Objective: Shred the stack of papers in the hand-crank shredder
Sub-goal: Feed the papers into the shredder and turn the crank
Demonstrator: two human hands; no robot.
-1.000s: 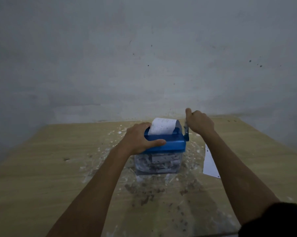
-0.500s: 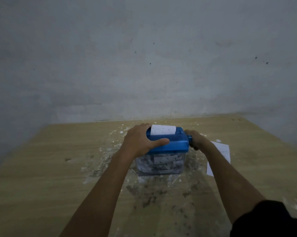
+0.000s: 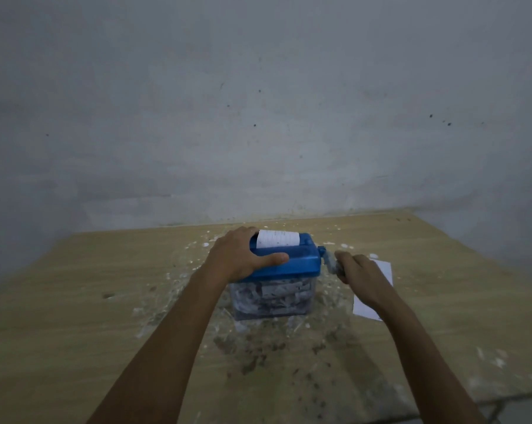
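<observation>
The right hand (image 3: 358, 278) has swung the blue plastic crank (image 3: 328, 261) down, pulling the printed white sheet (image 3: 277, 239) lower into the blue-lidded clear shredder (image 3: 289, 264); the left hand (image 3: 240, 255) grips its lid, so shredding advances.

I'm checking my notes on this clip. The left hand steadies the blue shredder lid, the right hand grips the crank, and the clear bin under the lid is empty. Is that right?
Not quite. The clear bin is packed with paper shreds, as the head view shows. The rest holds: the left hand steadies the blue shredder lid and the right hand grips the crank.
</observation>
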